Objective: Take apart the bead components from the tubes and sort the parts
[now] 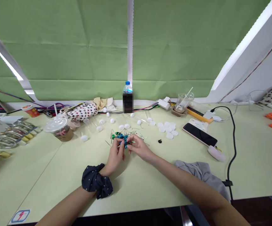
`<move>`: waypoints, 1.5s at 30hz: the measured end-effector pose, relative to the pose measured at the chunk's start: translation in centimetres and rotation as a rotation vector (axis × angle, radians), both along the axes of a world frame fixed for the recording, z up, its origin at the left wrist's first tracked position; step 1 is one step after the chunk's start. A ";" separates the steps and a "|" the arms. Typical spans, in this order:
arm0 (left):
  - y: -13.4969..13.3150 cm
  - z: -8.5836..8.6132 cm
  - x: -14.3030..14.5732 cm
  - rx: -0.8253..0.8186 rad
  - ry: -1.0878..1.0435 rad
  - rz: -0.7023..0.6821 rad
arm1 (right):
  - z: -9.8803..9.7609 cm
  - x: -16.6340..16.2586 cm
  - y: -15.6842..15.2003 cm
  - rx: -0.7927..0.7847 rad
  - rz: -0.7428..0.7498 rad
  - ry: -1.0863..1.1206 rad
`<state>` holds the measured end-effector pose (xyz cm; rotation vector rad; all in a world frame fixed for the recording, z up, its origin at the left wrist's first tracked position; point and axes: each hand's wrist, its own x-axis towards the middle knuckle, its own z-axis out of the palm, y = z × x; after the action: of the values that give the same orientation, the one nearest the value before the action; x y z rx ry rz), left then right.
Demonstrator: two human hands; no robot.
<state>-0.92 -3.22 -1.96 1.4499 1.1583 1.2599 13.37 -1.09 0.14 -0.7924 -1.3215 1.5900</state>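
While a lidded cup (62, 131) stands nearer the back edge of the table (150, 188) than its front, the left hand (116, 152), beside blue-green parts (120, 136) between those edges, pinches a small dark piece (128, 142) together with the right hand (138, 147); a black knob (159, 141) lies farther right.

A dark navy scrunchie (96, 182), patterned with small pale dots, is worn around the left wrist (106, 170). Its cloth is gathered into full, soft folds and puffed out into rounded lobes. Below the scrunchie, the left forearm (67, 204) is left bare; above it, the left hand (116, 153) is bare too. To its right, the right forearm (180, 179) and right hand (139, 148) are likewise uncovered.
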 end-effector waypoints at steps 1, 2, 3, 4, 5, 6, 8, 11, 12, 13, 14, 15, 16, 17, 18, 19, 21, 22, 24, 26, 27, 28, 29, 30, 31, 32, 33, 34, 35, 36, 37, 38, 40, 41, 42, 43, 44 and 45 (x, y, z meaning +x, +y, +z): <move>0.0 0.0 0.0 0.002 -0.008 0.000 | 0.1 0.0 -0.1 -0.018 0.007 -0.002; 0.0 0.0 0.0 0.005 -0.010 -0.002 | 0.2 0.0 -0.1 -0.063 0.019 -0.007; 0.0 0.0 0.0 0.006 -0.008 -0.005 | 0.2 0.0 -0.2 -0.119 0.035 -0.013; 0.0 0.1 0.0 0.006 -0.003 -0.006 | 0.2 -0.1 -0.2 -0.170 0.050 -0.015; 0.0 0.1 0.0 0.002 0.004 -0.007 | 0.1 -0.1 -0.1 -0.206 0.062 -0.012; 0.0 0.1 -0.1 -0.002 0.009 -0.008 | 0.0 -0.1 -0.1 -0.222 0.069 -0.005; 0.0 0.1 -0.1 -0.012 0.012 -0.012 | -0.1 0.0 0.0 -0.199 0.063 -0.011; 0.0 0.1 -0.1 -0.038 -0.004 -0.017 | -0.1 0.5 0.1 -0.004 -0.002 -0.126; 0.1 0.1 -0.1 -0.054 -0.016 -0.021 | 0.0 0.6 0.1 0.094 -0.031 -0.184; 0.1 0.1 -0.1 -0.072 -0.031 -0.024 | 0.1 0.7 0.0 0.187 -0.054 -0.238; 0.1 0.2 -0.1 -0.089 -0.049 -0.028 | 0.3 0.8 0.0 0.260 -0.069 -0.277; 0.1 0.3 -0.1 -0.104 -0.066 -0.033 | 0.4 0.8 0.0 0.297 -0.078 -0.299; 0.1 0.3 -0.1 -0.112 -0.081 -0.036 | 0.5 0.8 -0.1 0.292 -0.082 -0.302; 0.1 0.4 -0.1 -0.111 -0.094 -0.037 | 0.5 0.7 -0.1 0.245 -0.078 -0.289; 0.1 0.5 -0.1 -0.104 -0.100 -0.040 | 0.5 0.6 0.0 0.165 -0.062 -0.268; 0.0 0.6 -0.1 -0.090 -0.101 -0.044 | 0.4 0.5 0.0 0.067 -0.036 -0.244; -0.1 0.7 -0.1 -0.059 -0.090 -0.057 | 0.2 0.4 0.2 -0.108 0.046 -0.186; -0.1 0.7 -0.1 -0.046 -0.082 -0.062 | 0.0 0.4 0.3 -0.156 0.087 -0.150; -0.3 0.7 -0.1 -0.033 -0.065 -0.070 | -0.2 0.5 0.5 -0.160 0.106 -0.064; -0.4 0.7 0.0 -0.032 -0.064 -0.072 | -0.4 0.6 0.6 -0.126 0.071 0.009; -0.4 0.7 0.1 -0.035 -0.066 -0.072 | -0.4 0.6 0.6 -0.122 0.054 0.031; -0.4 0.6 0.1 -0.039 -0.072 -0.071 | -0.5 0.6 0.5 -0.129 0.046 0.042; -0.3 0.6 0.1 -0.044 -0.081 -0.068 | -0.6 0.5 0.5 -0.141 0.050 0.039; -0.3 0.6 0.1 -0.051 -0.091 -0.062 | -0.6 0.5 0.4 -0.144 0.061 0.021; -0.2 0.7 0.1 -0.062 -0.105 -0.055 | -0.7 0.4 0.3 -0.126 0.071 -0.011; -0.1 0.7 0.0 -0.078 -0.122 -0.044 | -0.8 0.3 0.2 -0.083 0.072 -0.057; 0.0 0.8 -0.1 -0.097 -0.140 -0.028 | -0.8 0.3 0.1 -0.020 0.064 -0.107; 0.2 0.8 -0.3 -0.115 -0.154 -0.009 | -0.9 0.4 0.1 0.042 0.050 -0.153; 0.4 0.9 -0.6 -0.125 -0.162 0.015 | -0.9 0.5 0.3 0.081 0.031 -0.181; 0.6 1.0 -1.0 -0.120 -0.164 0.044 | -0.9 0.8 0.5 0.080 0.012 -0.184; 1.0 1.2 -1.4 -0.100 -0.156 0.073 | -0.8 1.1 0.9 0.042 -0.006 -0.163; 1.4 1.3 -2.1 -0.063 -0.141 0.107 | -0.8 1.6 1.4 -0.023 -0.020 -0.126; 2.5 1.8 -3.7 0.037 -0.078 0.168 | -0.6 3.0 2.7 -0.146 -0.037 -0.050; 3.1 2.0 -4.8 0.084 -0.020 0.212 | -0.5 3.8 3.5 -0.173 -0.044 -0.043; 3.7 2.3 -6.0 0.109 0.069 0.242 | -0.4 4.7 4.2 -0.171 -0.065 -0.074; 4.3 2.6 -7.3 0.118 0.180 0.258 | -0.3 5.7 4.9 -0.143 -0.103 -0.133; 4.8 3.0 -8.6 0.105 0.301 0.237 | -0.2 6.6 5.6 -0.110 -0.162 -0.220; 5.2 3.4 -9.9 0.076 0.417 0.200 | -0.2 7.5 6.2 -0.073 -0.254 -0.335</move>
<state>-10.82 2.00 1.41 1.7413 1.5786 1.1746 20.89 5.13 -0.10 -1.2621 -1.3361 1.3483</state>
